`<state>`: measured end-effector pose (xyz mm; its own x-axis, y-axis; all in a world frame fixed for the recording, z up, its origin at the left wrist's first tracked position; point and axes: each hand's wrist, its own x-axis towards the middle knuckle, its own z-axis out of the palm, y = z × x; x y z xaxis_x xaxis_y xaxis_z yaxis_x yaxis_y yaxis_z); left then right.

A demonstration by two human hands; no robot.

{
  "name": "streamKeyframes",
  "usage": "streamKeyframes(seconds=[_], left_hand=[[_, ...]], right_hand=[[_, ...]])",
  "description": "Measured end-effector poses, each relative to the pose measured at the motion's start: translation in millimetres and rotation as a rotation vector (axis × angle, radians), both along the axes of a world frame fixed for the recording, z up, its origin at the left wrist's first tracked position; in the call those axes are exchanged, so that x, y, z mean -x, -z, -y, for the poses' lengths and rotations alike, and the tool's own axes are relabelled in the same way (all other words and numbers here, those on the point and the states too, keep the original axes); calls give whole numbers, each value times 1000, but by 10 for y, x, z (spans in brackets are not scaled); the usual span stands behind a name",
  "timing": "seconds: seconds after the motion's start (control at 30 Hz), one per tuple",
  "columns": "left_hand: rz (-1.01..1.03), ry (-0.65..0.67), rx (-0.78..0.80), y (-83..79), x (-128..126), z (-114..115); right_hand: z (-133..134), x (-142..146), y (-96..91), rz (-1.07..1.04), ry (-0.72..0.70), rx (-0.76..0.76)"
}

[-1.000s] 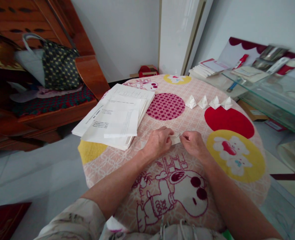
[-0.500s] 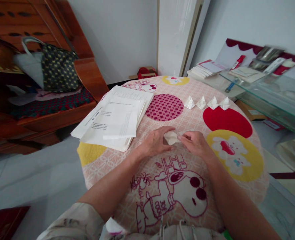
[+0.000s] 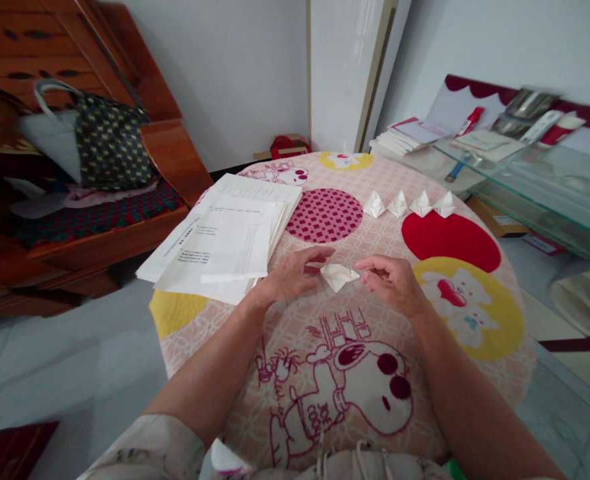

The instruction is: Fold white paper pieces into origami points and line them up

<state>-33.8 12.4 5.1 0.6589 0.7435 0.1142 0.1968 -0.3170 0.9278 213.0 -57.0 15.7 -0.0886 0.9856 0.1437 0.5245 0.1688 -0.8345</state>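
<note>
A small folded paper boat rests on the tablecloth between my hands. To its left is my left hand, fingers apart and curved, with a narrow gap to the paper. My right hand is close by the boat's right tip, thumb and fingers loosely parted; whether a fingertip touches the tip is hard to tell. Farther back, several similar folded paper boats stand in a row.
A stack of printed paper sheets lies at the table's left. The round table has a patterned tablecloth. On the right stands a glass shelf bearing various items. A wooden bench with bags is at left.
My left hand has drawn back leftward from the folded paper, and my right fingers have loosened. The paper boat now shows wholly, resting on the cloth. The view has shifted slightly.
</note>
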Motion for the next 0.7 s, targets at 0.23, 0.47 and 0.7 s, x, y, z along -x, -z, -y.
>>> streamKeyframes(seconds=[0.23, 0.47, 0.7], left_hand=[[109, -200, 134, 156, -69, -64], [-77, -286, -80, 237, -127, -79], [-161, -285, -135, 202, -105, -94]], right_hand=[[-38, 40, 60, 125, -88, -80], [-110, 25, 118, 76, 83, -149], [-226, -484, 119, 56, 661, -279]])
